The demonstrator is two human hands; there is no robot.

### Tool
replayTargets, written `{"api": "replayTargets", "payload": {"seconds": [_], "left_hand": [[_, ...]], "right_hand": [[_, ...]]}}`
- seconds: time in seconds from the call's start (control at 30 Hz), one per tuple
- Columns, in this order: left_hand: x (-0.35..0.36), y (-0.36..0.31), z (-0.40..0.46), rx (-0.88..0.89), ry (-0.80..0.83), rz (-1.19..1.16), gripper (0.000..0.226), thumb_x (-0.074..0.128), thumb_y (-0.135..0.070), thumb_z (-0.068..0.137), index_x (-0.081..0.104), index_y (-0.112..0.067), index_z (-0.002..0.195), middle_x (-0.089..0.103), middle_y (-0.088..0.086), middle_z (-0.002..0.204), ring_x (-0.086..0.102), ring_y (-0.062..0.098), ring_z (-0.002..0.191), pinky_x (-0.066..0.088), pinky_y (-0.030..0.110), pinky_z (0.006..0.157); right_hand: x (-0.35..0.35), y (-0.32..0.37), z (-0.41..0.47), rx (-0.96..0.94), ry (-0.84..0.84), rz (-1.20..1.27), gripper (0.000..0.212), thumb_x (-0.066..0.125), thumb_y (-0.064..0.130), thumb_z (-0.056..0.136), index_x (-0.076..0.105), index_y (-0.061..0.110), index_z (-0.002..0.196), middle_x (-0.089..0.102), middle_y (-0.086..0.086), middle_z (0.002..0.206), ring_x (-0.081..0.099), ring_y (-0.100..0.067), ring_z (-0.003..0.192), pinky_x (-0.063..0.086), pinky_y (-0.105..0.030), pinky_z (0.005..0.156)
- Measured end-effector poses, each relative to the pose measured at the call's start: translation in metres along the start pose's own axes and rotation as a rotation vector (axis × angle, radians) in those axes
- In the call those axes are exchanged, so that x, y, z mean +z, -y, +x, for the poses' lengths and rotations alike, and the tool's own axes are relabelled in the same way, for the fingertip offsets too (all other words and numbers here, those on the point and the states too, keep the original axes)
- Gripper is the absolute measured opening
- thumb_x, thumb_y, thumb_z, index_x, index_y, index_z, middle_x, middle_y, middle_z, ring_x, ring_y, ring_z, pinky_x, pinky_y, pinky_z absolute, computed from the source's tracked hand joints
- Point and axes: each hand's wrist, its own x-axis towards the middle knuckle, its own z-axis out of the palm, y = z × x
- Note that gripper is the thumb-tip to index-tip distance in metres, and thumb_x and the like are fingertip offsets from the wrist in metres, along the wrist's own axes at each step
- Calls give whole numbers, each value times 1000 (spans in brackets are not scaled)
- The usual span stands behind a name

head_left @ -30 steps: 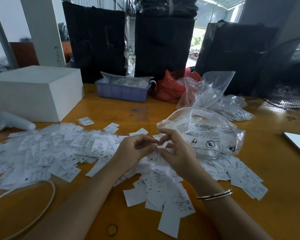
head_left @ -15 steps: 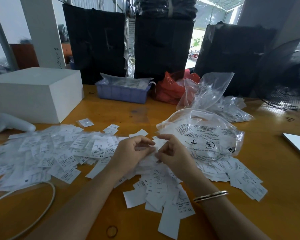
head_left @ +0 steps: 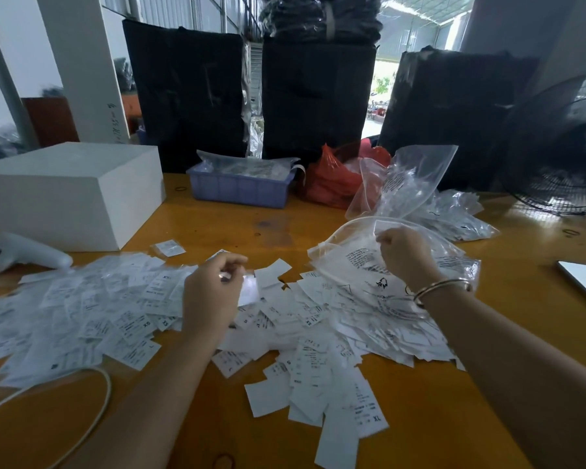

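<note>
The label heap (head_left: 99,309) covers the desk (head_left: 217,225) at nine o'clock; at its three o'clock edge my left hand (head_left: 214,292) pinches one label (head_left: 249,288). At two o'clock my right hand (head_left: 403,255), fingers curled, grips the clear bag (head_left: 359,265) at its mouth. I judge this the bagging step: next, hold the mouth open and slip the label in.

The single head-worn camera is looking forward and down over the desk (head_left: 420,418) from the person's side, sitting close above the scattered size labels (head_left: 122,316) and reaching, wide-angle, to the black bundles (head_left: 318,96) at the far edge.
</note>
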Motion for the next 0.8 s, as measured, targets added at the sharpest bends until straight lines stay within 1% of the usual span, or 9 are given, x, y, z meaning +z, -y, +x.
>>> {"api": "replayTargets", "payload": {"seconds": [0.07,0.13,0.27,0.4,0.5,0.57,0.67,0.73,0.8], "left_hand": [[-3,8,2,-9,-41,110,13,65,-15,89,69,-18,101,70,-1,91,57,5,70,50,23,57],[-4,13,3,-19,-33,250,15,66,-18,88,68,-20,103,71,1,95,61,14,78,53,35,71],[-3,15,4,23,21,492,17,63,-22,89,66,-26,105,65,-1,109,54,20,102,34,32,81],[2,5,-1,241,129,367,15,62,-14,89,69,-21,100,65,-3,106,54,19,104,36,29,84],[9,-7,-11,341,272,210,16,59,-15,91,70,-23,100,60,-13,100,49,9,101,37,28,87],[14,-11,-16,343,326,125,15,59,-17,91,70,-24,99,59,-16,100,47,6,101,36,27,88],[16,-14,-19,271,371,-58,14,58,-23,92,67,-30,100,61,-20,101,49,-4,100,35,15,84],[14,-17,-18,164,417,-193,11,56,-34,93,62,-41,99,61,-24,104,52,-8,100,37,10,78],[11,-18,-17,71,453,-319,15,51,-52,89,58,-47,101,61,-26,106,54,-10,100,40,9,75]], "right_hand": [[5,-11,7,0,211,-282,24,48,21,94,66,6,97,64,-6,98,54,-19,81,45,-29,71],[9,-13,6,-4,375,-332,25,51,27,94,62,5,90,60,-9,94,56,-25,86,48,-34,78],[11,-6,-5,-27,246,-330,11,50,12,88,58,11,80,64,-10,93,60,-27,83,42,-32,73],[7,-3,-9,26,154,-264,20,50,16,88,61,13,71,61,-7,87,59,-26,80,40,-35,82],[-3,-1,-13,106,115,-124,33,43,16,89,48,12,56,54,-5,73,52,-24,71,39,-37,82],[-10,3,-18,58,-26,21,40,43,18,93,52,8,56,53,-2,64,49,-22,64,40,-34,74],[-23,22,-37,-72,-281,399,28,50,22,96,72,7,84,59,3,82,49,-13,67,39,-19,64],[-28,41,-53,-83,-198,700,22,51,19,95,71,14,96,64,4,84,51,-7,61,39,-12,54],[-25,60,-72,-34,64,961,23,48,19,96,70,23,91,66,5,75,55,-5,58,43,-17,53]]}}
